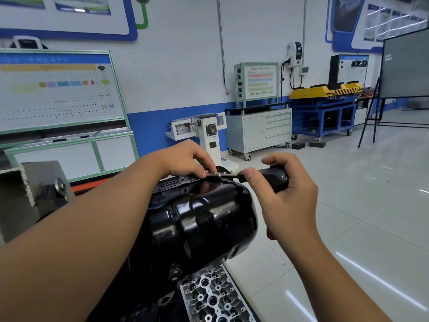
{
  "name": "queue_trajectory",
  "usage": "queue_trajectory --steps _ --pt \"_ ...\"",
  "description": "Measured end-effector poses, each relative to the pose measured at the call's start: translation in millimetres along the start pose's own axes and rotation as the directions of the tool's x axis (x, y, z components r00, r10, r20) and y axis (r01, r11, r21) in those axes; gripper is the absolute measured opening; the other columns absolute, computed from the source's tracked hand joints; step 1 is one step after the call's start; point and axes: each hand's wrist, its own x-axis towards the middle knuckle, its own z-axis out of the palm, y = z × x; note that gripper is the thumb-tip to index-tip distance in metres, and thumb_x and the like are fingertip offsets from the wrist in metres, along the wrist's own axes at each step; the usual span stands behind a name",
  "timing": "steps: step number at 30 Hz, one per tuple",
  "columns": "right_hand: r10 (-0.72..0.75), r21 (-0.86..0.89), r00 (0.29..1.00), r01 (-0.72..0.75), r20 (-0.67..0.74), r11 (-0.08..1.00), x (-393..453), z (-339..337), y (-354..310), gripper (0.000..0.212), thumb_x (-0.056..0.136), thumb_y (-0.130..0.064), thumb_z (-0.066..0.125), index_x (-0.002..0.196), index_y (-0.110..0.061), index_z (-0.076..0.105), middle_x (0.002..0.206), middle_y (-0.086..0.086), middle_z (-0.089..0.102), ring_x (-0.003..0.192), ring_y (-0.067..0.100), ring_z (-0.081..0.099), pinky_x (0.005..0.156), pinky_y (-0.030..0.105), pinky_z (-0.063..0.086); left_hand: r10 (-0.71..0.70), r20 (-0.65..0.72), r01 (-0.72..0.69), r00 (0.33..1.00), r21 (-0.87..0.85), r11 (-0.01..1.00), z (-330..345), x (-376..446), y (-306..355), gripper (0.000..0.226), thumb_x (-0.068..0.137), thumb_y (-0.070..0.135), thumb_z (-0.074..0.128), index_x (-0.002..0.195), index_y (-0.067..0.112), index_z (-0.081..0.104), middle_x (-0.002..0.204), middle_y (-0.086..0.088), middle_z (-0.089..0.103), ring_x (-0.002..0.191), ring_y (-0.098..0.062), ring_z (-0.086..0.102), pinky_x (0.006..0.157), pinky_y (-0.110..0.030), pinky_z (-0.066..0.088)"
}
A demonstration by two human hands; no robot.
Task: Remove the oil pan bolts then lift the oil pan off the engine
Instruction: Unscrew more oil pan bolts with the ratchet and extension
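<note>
Oil pan (199, 219) below both hands, left hand (185, 159) pinching bolt (207, 172), right hand (285, 194) gripping driver (274, 177)

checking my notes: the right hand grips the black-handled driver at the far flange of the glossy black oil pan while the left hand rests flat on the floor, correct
Not quite. The head view shows the left hand up at the far flange of the glossy black oil pan, fingertips pinching at the silver bolt, not flat on the floor. The right hand does grip the black-handled driver there.

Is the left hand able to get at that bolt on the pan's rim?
Probably yes: the left hand already pinches at the bolt on the oil pan rim, nothing between.
</note>
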Motion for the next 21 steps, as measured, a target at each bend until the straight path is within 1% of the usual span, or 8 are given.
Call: queue_trajectory --steps 2,5,7,10,12,14,17,21 --pt "0.003 -0.023 1.0 -0.003 0.013 1.0 0.8 0.1 -0.3 0.025 0.084 -0.038 0.082 0.1 -0.038 0.063 0.079 -0.015 0.066 0.055 0.012 0.056 0.061 0.03 0.049 -0.005 -0.002 0.005 1.0 0.008 1.0 0.1 0.2 0.1 0.041 0.083 -0.001 0.076 0.085 0.039 0.08 0.078 0.025 0.072 0.07 0.008 0.063 0.066 -0.016 0.05" --pt "-0.008 -0.072 1.0 0.008 0.01 0.997 2.4 0.3 -0.3 0.028 0.084 -0.034 0.084 0.103 -0.039 0.063 0.085 -0.017 0.065 0.067 0.014 0.061 0.061 0.04 0.056 -0.024 -0.003 0.024 1.0 0.007 1.0 0.0 -1.5 1.5 0.039 0.085 0.003 0.078 0.085 0.042 0.082 0.086 0.02 0.074 0.078 -0.004 0.065 0.08 -0.044 0.057" --pt "-0.006 -0.067 1.0 0.007 0.017 0.998 3.0 -0.3 0.1 0.031 0.083 -0.034 0.085 0.104 -0.04 0.063 0.088 -0.018 0.064 0.066 0.014 0.061 0.062 0.038 0.054 -0.025 0.005 0.025 1.0 0.004 1.0 -0.6 -1.8 1.1 0.039 0.085 0.004 0.078 0.085 0.042 0.081 0.085 0.02 0.075 0.076 -0.004 0.065 0.082 -0.046 0.058" --pt "-0.011 -0.031 0.999 0.012 0.03 0.999 3.3 -1.9 1.1 0.033 0.08 -0.035 0.085 0.105 -0.04 0.064 0.092 -0.018 0.064 0.062 0.012 0.06 0.066 0.03 0.05 -0.016 0.011 0.016 1.0 -0.005 1.0 -0.8 -1.1 -0.6 0.038 0.085 0.003 0.078 0.085 0.041 0.081 0.08 0.024 0.073 0.07 0.007 0.064 0.068 -0.022 0.054" --pt "-0.006 0.004 0.999 0.006 0.053 1.0 2.9 -2.8 0.2 0.036 0.077 -0.035 0.085 0.105 -0.04 0.064 0.095 -0.019 0.064 0.06 0.012 0.059 0.067 0.025 0.047 -0.022 0.009 0.022 1.0 -0.002 1.0 -1.0 -0.5 -2.1 0.037 0.084 0.001 0.077 0.089 0.037 0.08 0.075 0.027 0.072 0.067 0.011 0.063 0.06 -0.007 0.044" --pt "-0.002 0.058 0.995 -0.004 0.096 0.998 2.8 -4.4 -1.0 0.04 0.074 -0.031 0.084 0.106 -0.041 0.063 0.096 -0.016 0.065 0.058 0.011 0.06 0.062 0.021 0.045 -0.025 0.005 0.025 1.0 0.004 1.0 -0.8 -0.1 -3.3 0.036 0.082 -0.002 0.077 0.092 0.033 0.08 0.075 0.027 0.072 0.068 0.013 0.062 0.059 -0.002 0.041" --pt "0.005 0.106 0.986 -0.023 0.165 0.994 3.8 -7.2 -0.7 0.046 0.075 -0.02 0.085 0.111 -0.039 0.062 0.094 -0.009 0.068 0.06 0.013 0.063 0.055 0.017 0.045 -0.018 0.009 0.018 1.0 -0.015 1.0 -0.5 -0.2 -3.0 0.036 0.082 -0.002 0.078 0.091 0.033 0.08 0.078 0.024 0.073 0.068 0.012 0.063 0.061 -0.005 0.043" --pt "0.036 0.065 0.979 -0.05 0.202 0.997 5.2 -7.5 -0.1 0.049 0.081 -0.01 0.085 0.113 -0.037 0.061 0.097 -0.006 0.068 0.068 0.017 0.065 0.061 0.022 0.045 0.029 0.053 -0.029 0.998 -0.002 1.0 -2.2 -0.7 -0.6 0.03 0.086 0.001 0.077 0.101 0.027 0.08 0.07 0.028 0.07 0.066 0.016 0.061 0.06 0.0 0.039"
